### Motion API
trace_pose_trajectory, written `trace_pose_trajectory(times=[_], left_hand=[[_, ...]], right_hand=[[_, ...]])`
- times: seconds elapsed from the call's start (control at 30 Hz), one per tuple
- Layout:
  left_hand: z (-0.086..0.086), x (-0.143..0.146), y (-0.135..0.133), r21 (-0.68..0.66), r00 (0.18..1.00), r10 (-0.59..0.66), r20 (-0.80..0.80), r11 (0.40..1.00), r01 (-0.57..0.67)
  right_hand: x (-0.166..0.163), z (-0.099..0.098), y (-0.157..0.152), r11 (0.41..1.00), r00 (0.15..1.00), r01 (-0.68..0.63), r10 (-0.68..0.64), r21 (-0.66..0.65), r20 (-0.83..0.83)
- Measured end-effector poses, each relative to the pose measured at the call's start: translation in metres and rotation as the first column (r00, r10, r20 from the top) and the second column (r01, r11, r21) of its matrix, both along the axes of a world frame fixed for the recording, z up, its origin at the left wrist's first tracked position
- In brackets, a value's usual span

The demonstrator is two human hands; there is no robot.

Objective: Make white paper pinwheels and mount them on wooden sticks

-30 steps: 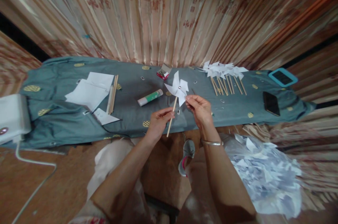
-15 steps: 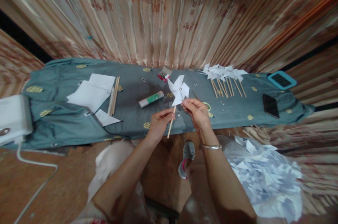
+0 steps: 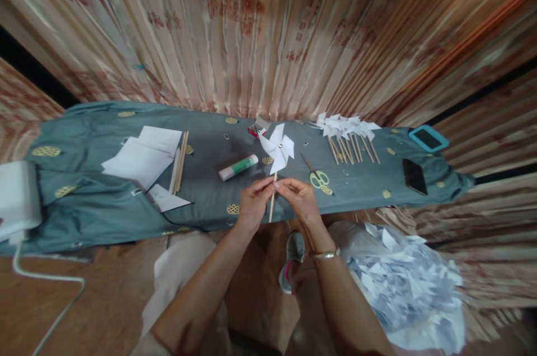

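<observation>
A white paper pinwheel (image 3: 278, 148) on a thin wooden stick stands upright before me, a small pin at its centre. My left hand (image 3: 255, 199) pinches the stick below the paper blades. From the other side, my right hand (image 3: 298, 197) is closed on the same stick, its fingertips meeting those of the left. Just beyond the right hand lie scissors (image 3: 319, 178) with yellow-green handles. A green and white glue stick (image 3: 238, 167) rests to the left of the pinwheel. Partly behind the blades is a small open red box of pins (image 3: 257, 130).
Finished pinwheels (image 3: 346, 127) lie in a row at the back right, near a blue-framed device (image 3: 428, 138) and a phone (image 3: 415, 176). Paper sheets (image 3: 142, 157) and loose sticks (image 3: 181, 163) are on the left. A bag of paper pinwheels (image 3: 403, 283) stands below the table's right side.
My right hand has moved from the pinwheel's blade down to the stick, beside the left hand. The scissors' handles now show. The whole view has shifted slightly.
</observation>
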State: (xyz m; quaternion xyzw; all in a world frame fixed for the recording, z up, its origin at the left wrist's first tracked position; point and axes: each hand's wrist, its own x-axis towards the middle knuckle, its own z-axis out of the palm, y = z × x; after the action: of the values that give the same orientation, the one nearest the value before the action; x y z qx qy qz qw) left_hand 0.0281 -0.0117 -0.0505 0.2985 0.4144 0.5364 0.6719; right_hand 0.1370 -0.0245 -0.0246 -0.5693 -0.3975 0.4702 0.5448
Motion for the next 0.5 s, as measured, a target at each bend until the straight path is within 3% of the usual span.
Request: trace_pose_trajectory(times=[0.3, 0.5], left_hand=[[0.003, 0.012, 0.002, 0.013, 0.995, -0.028, 0.092, 1.0, 0.027], [0.002, 0.021, 0.002, -0.028, 0.991, -0.004, 0.131, 1.0, 0.008]], right_hand=[[-0.002, 0.002, 0.008, 0.993, 0.993, 0.118, -0.118, -0.016, -0.002], [0.025, 0.012, 0.031, 0.963, 0.936, 0.252, -0.268, 0.098, 0.228]])
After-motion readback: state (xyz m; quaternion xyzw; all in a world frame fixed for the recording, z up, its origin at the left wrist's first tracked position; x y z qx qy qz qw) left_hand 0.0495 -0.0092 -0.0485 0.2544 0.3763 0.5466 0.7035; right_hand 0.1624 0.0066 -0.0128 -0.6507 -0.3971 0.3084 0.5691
